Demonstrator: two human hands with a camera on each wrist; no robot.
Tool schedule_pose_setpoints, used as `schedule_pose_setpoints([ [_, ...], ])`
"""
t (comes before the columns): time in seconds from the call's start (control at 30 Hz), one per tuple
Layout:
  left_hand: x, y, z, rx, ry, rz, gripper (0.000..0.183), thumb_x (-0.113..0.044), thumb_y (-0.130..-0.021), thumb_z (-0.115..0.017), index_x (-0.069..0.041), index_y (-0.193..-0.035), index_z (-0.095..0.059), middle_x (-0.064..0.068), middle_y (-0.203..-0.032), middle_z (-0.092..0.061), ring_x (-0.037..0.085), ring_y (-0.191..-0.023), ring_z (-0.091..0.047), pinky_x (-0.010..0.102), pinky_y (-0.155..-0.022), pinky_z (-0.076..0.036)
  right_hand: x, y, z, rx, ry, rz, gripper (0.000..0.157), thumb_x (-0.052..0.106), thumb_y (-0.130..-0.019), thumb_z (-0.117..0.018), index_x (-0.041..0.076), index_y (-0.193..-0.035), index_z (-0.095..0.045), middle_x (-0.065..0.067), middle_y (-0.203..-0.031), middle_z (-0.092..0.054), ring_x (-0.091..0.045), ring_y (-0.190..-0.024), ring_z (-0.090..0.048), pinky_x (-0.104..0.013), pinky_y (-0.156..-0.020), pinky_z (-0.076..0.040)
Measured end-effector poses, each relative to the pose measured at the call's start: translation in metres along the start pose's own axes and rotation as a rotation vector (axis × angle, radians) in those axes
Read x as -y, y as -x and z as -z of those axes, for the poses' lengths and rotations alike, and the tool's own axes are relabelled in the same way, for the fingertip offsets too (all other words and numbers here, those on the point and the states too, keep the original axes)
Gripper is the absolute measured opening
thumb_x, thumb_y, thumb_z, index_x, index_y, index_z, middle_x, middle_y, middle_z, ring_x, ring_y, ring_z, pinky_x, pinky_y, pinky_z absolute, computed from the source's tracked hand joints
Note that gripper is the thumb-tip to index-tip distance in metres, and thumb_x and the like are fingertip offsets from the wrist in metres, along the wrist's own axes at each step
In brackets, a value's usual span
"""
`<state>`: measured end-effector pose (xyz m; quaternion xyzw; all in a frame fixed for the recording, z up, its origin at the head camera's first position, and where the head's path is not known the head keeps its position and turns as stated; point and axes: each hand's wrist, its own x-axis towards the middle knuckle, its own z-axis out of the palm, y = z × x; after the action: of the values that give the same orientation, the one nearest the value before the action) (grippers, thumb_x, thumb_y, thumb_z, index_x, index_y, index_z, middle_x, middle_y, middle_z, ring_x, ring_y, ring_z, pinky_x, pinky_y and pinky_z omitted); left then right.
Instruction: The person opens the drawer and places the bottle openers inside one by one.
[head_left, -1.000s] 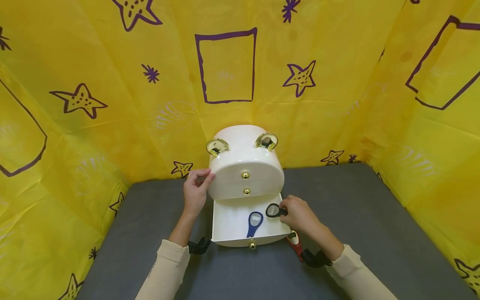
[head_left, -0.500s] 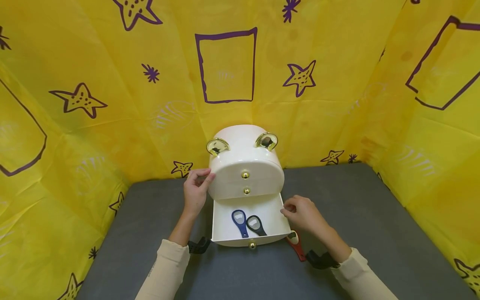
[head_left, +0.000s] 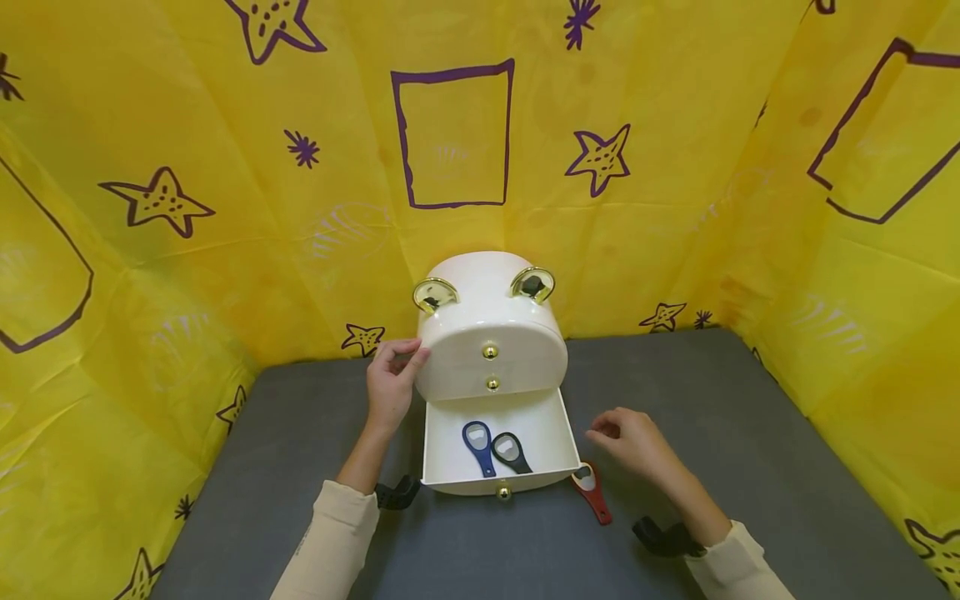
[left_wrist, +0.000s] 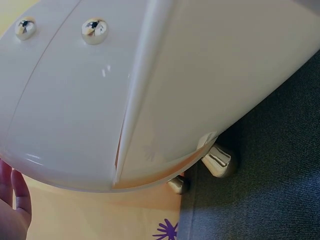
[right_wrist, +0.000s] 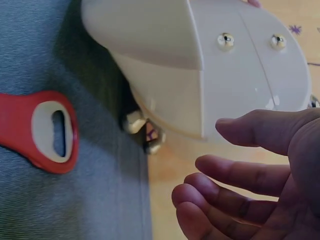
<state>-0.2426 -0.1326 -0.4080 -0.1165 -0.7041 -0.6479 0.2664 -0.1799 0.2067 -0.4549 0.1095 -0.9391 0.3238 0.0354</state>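
A white drawer box (head_left: 480, 292) with gold ears and knobs stands on the dark table. Its lowest drawer (head_left: 551, 467) is pulled out. Inside lie a blue bottle opener (head_left: 480, 457) and a black bottle opener (head_left: 513, 456), side by side. My left hand (head_left: 390, 383) touches the box's left side, fingertips and thumb extended against it. To the right of the drawer my right hand (head_left: 633, 442) hovers, holding nothing, its fingers loosely bent in the right wrist view. A red bottle opener (head_left: 594, 498) lies on the table just beyond the drawer's right front corner.
Yellow cloth (head_left: 457, 133) with purple drawings encloses the back and sides of the grey table (head_left: 480, 550). Black straps sit at both wrists. Gold feet (left_wrist: 218, 160) hold the box off the table.
My right hand has let go of the black bottle opener in the drawer and moved away to the right. The blue opener has shifted left. My left hand stays put.
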Motion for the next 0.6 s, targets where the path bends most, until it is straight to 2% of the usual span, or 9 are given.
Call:
schedule_pose_setpoints([
  [0.1, -0.001, 0.0, 0.0, 0.002, -0.003, 0.001, 0.019, 0.007, -0.085, -0.068, 0.017, -0.1, -0.063, 0.032, -0.102, -0.056, 0.01, -0.091, -0.053, 0.01, -0.072, -0.05, -0.004, 0.005, -0.001, 0.021, 0.0, -0.004, 0.009, 0.016, -0.086, -0.072, 0.007, -0.085, -0.073, 0.001, -0.077, -0.067, -0.008, -0.07, -0.057, -0.024, -0.062, -0.048],
  [0.3, 0.0, 0.001, 0.0, -0.002, -0.019, -0.001, 0.019, 0.007, -0.084, -0.069, 0.017, -0.099, -0.063, 0.03, -0.102, -0.057, 0.004, -0.09, -0.053, 0.012, -0.073, -0.051, -0.01, 0.013, -0.007, 0.063, -0.001, -0.025, 0.01, 0.016, -0.083, -0.074, 0.007, -0.083, -0.072, 0.002, -0.073, -0.066, -0.008, -0.068, -0.056, -0.023, -0.06, -0.047],
  [0.43, -0.001, 0.001, 0.0, -0.004, -0.014, -0.003, 0.019, 0.008, -0.084, -0.069, 0.017, -0.1, -0.063, 0.031, -0.102, -0.056, 0.004, -0.089, -0.053, 0.012, -0.072, -0.051, -0.013, 0.021, -0.016, 0.109, 0.009, -0.039, 0.012, 0.017, -0.08, -0.076, 0.008, -0.08, -0.07, 0.004, -0.068, -0.06, -0.006, -0.063, -0.051, -0.022, -0.056, -0.042],
  [0.6, 0.0, 0.001, 0.0, 0.003, -0.019, -0.001, 0.019, 0.007, -0.084, -0.069, 0.017, -0.1, -0.063, 0.033, -0.103, -0.056, 0.003, -0.089, -0.052, 0.011, -0.072, -0.05, -0.014, 0.032, -0.026, 0.146, 0.0, -0.096, 0.016, 0.018, -0.073, -0.079, 0.01, -0.076, -0.066, 0.006, -0.063, -0.052, -0.007, -0.057, -0.044, -0.022, -0.051, -0.035],
])
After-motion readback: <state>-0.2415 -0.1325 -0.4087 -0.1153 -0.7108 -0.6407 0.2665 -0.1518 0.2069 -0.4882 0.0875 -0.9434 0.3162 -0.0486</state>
